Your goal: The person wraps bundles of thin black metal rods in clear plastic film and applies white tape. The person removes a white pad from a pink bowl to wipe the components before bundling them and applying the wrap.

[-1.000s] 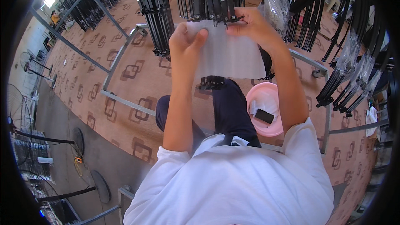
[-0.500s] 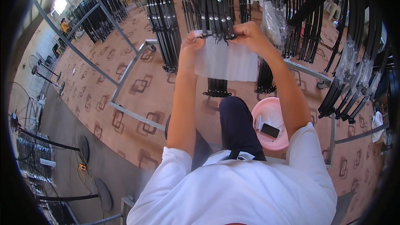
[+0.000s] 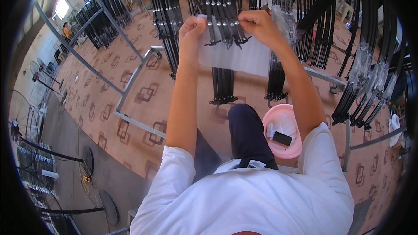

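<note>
Several black strips [image 3: 223,21] with silver rivets hang in a bunch in front of me, their hooked lower ends spread apart. Behind those ends stretches a thin white translucent sheet [image 3: 235,57]. My left hand [image 3: 191,34] is closed, pinching the sheet's upper left corner between thumb and fingers. On the other side, my right hand [image 3: 257,22] is closed with its fingertips beside the rightmost strip. It appears to pinch the sheet there, though its fingers partly hide the edge.
More black strip bundles [image 3: 167,21] hang around, some wrapped in clear plastic [image 3: 284,24]. A grey metal frame [image 3: 141,124] on castors surrounds my legs. A pink basin [image 3: 289,151] holding a black phone [image 3: 282,138] sits by my right knee. Fans [image 3: 37,72] stand at left.
Both hands have risen and moved a little farther from me, the left also shifting left. The sheet has moved up behind the strips, whose lower ends now hang more spread out.
</note>
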`<state>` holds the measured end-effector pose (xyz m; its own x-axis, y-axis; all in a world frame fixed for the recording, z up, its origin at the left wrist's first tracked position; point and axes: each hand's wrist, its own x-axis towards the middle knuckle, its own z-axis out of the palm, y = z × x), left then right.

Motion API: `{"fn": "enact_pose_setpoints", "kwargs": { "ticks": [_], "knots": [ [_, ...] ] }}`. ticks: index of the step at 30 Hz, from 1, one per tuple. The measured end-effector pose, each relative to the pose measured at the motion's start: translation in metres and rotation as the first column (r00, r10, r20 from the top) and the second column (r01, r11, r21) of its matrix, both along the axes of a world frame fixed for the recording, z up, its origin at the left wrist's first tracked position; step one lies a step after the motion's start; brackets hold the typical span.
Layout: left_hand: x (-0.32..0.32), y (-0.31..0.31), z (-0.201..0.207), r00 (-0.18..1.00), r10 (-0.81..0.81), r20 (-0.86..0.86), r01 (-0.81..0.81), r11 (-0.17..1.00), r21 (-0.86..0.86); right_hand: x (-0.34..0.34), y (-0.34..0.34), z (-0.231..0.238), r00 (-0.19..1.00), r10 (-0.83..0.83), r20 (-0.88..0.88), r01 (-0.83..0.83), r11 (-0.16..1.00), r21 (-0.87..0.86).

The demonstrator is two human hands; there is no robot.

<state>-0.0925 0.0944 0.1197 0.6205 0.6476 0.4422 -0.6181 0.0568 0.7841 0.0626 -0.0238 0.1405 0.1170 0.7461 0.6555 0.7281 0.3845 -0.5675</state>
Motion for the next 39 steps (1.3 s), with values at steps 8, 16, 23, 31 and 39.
{"fn": "enact_pose_setpoints", "kwargs": {
  "ticks": [8, 16, 23, 31, 39],
  "knots": [
    [0.009, -0.001, 0.014, 0.997, 0.042, 0.064, -0.042, 0.999, -0.009, 0.0, 0.015, 0.016, 0.967, -0.101, -0.232, 0.11, 0.994, 0.027],
    [0.005, -0.002, 0.017, 0.937, 0.334, 0.104, -0.35, 0.887, 0.302, -0.001, 0.015, 0.025, 0.984, -0.101, -0.145, 0.084, 0.99, -0.115],
    [-0.001, 0.01, 0.017, 0.862, 0.499, 0.087, -0.482, 0.756, 0.443, -0.01, 0.021, 0.026, 0.965, -0.092, -0.247, 0.059, 0.989, -0.137],
    [-0.01, 0.011, 0.023, 0.937, 0.336, -0.093, -0.299, 0.912, 0.282, -0.017, 0.025, 0.023, 0.954, 0.05, -0.294, -0.087, 0.99, -0.115],
    [-0.015, 0.011, 0.03, 0.934, 0.329, -0.137, -0.285, 0.921, 0.267, -0.014, 0.029, 0.021, 0.954, 0.241, -0.181, -0.267, 0.953, -0.14]
  ]
}}
